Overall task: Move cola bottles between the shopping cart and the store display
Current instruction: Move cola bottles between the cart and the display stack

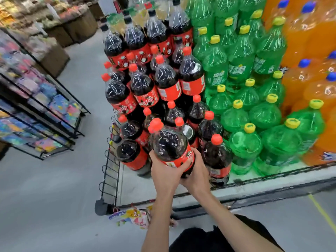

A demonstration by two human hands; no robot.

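- Nearest to me: my two bare forearms reaching forward from the lower edge, over dark clothing at bottom centre.
- Left hand (164,171) curled round the lower left side of a large dark cola bottle with red cap and red label (171,146); fingers wrap onto the label.
- Right hand (197,172) cups the same bottle from below and right, fingers curled under its base. Both hands hold this one bottle, tilted with cap towards upper left.
- Held bottle sits above the front edge of the store display, just in front of the stacked cola bottles (154,80).
- Far left: black wire shelving rack (45,113) with blurred colourful packets, well apart across grey floor (45,197).
- Left edge of display: black wire side rail (109,160) with loops.
- Below it, a colourful printed paper sign (135,218) near floor level.
- Right of cola: green plastic bottles with yellow caps (254,113), stacked in tiers.
- Far right: orange soda bottles with blue caps (312,51).
- Shopping cart: cannot tell; none visible.
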